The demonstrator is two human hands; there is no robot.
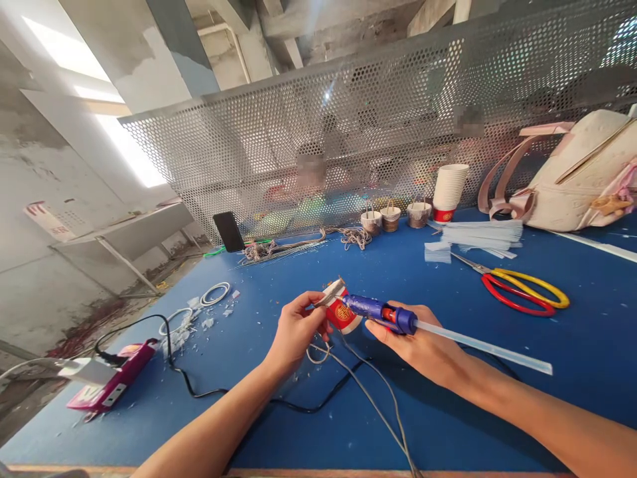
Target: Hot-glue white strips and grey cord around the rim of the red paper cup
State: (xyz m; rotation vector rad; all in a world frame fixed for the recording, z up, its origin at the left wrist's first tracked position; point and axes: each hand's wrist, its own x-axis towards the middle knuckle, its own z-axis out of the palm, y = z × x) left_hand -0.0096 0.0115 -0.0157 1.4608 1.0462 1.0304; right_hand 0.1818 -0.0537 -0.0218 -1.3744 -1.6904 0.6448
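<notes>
My right hand grips a blue hot glue gun with a long clear glue stick poking out behind it. The gun's nozzle points left at a small red-and-white paper cup. My left hand pinches that cup on its side above the blue table. A thin wire loop hangs under my left fingers, and grey wires trail toward the front edge.
Red-and-yellow scissors and cut white strips lie at the right. A stack of paper cups and small filled cups stand by the perforated metal screen. A cream bag, a phone, and a pink power strip with a black cord are also here.
</notes>
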